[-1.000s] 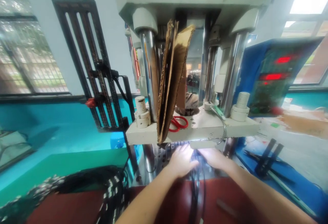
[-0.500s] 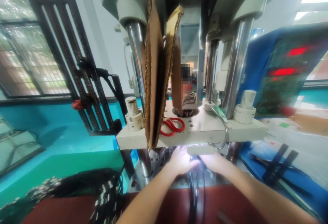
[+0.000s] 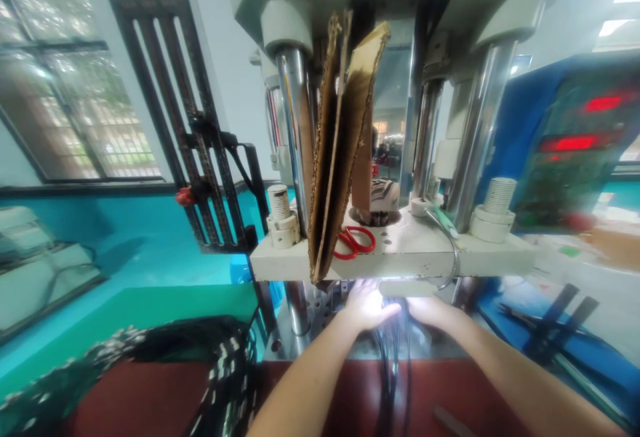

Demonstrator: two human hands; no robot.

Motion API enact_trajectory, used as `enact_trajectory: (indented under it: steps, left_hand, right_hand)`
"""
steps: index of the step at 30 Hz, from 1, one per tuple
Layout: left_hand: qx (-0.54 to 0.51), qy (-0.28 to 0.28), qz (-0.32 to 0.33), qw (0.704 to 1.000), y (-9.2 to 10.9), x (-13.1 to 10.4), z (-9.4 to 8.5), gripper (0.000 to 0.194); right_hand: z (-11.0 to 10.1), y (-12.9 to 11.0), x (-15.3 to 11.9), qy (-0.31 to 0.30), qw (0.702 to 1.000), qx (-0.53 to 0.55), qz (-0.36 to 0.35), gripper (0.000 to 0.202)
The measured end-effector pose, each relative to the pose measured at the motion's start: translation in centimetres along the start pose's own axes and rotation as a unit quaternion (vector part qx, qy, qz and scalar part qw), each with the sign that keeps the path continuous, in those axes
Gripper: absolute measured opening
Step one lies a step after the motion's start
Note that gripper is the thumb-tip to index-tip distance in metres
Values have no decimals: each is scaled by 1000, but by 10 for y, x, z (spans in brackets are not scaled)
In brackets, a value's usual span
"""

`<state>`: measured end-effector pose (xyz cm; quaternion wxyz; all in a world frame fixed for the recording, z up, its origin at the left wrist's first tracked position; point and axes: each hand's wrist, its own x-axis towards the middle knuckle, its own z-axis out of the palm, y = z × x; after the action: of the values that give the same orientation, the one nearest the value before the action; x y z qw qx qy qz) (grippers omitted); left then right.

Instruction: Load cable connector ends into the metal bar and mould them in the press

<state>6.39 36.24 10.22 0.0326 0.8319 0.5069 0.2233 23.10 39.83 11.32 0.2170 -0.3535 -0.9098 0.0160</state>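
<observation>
Both hands reach in under the white plate (image 3: pixel 415 265) of a press. My left hand (image 3: pixel 367 307) has its thumb stretched out to the right over a bundle of thin black cables (image 3: pixel 393 370); its other fingers point forward, apart from the thumb and washed out by bright light. My right hand (image 3: pixel 431 310) is just right of the cables, its fingers hidden behind a pale bar (image 3: pixel 407 288) below the plate. The cables run from between the hands toward me, over a dark red surface (image 3: pixel 290 397). Whether either hand touches the cables is unclear.
Folded cardboard (image 3: pixel 336 177) and red-handled scissors (image 3: pixel 356 242) rest on the press plate. Coiled black cables with pale ends (image 3: pixel 225 370) lie at left. A blue control box (image 3: pixel 530 130) with red displays stands right, above dark tools (image 3: pixel 555 323) on a blue surface.
The view has swung a little left, so everything appears shifted right. Both hands keep nearly the same place under the plate, with the cables between them.
</observation>
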Motion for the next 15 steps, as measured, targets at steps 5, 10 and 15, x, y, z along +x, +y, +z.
enact_trajectory:
  steps: [5, 10, 15]
  left_hand:
    - [17, 10, -114, 993, -19, -12, -6, 47]
    - [30, 21, -76, 996, -34, -40, -17, 52]
    - [38, 17, 14, 999, -26, -42, -19, 57]
  right_hand:
    - [4, -5, 2, -6, 1000, -5, 21, 50]
    - [7, -24, 1, -25, 1000, -2, 2, 39]
    - [9, -30, 4, -15, 1000, -5, -19, 37]
